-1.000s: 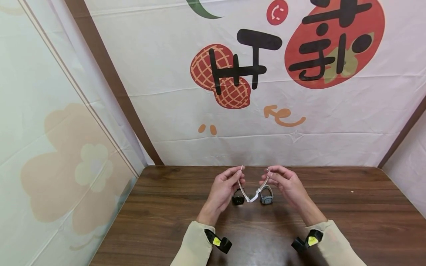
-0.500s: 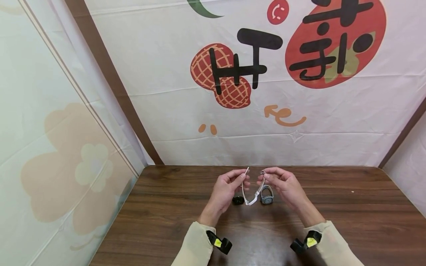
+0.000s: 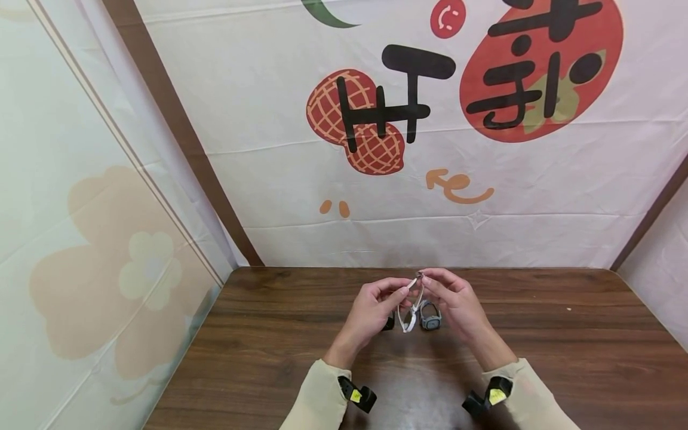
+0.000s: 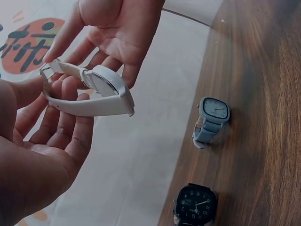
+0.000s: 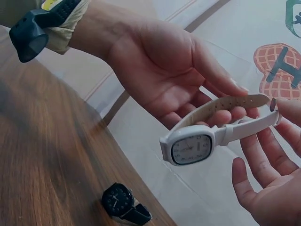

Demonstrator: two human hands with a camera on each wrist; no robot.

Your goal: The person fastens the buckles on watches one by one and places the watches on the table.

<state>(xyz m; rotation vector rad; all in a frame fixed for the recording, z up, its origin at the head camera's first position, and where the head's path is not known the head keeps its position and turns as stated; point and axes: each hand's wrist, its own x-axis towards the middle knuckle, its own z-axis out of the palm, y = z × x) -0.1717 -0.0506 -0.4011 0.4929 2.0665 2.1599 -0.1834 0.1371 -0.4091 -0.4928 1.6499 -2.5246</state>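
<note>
A white wristwatch [image 5: 192,147] hangs between the two hands above the table, its square dial lowest in the head view. With thumb and fingers the left hand [image 3: 368,313] pinches the strap end that has holes [image 5: 251,100]. The right hand [image 3: 455,304] pinches the other end by its metal buckle [image 5: 274,109]. Both strap ends meet at the buckle, so the strap forms a loop; whether the tip has entered the buckle I cannot tell. Below stand a blue-grey watch [image 4: 215,110] and a black watch [image 4: 196,203], the latter partly hidden by the left hand in the head view.
The dark wood table [image 3: 258,358] reaches back to a white printed cloth wall [image 3: 301,245], with another cloth panel [image 3: 123,269] at the left. Each wrist wears a black camera strap, such as the left one [image 3: 357,394].
The hands have drawn together, the left moving rightward, and the white watch's strap ends have gone from apart to meeting at the buckle. The black watch is now more covered by the left hand.
</note>
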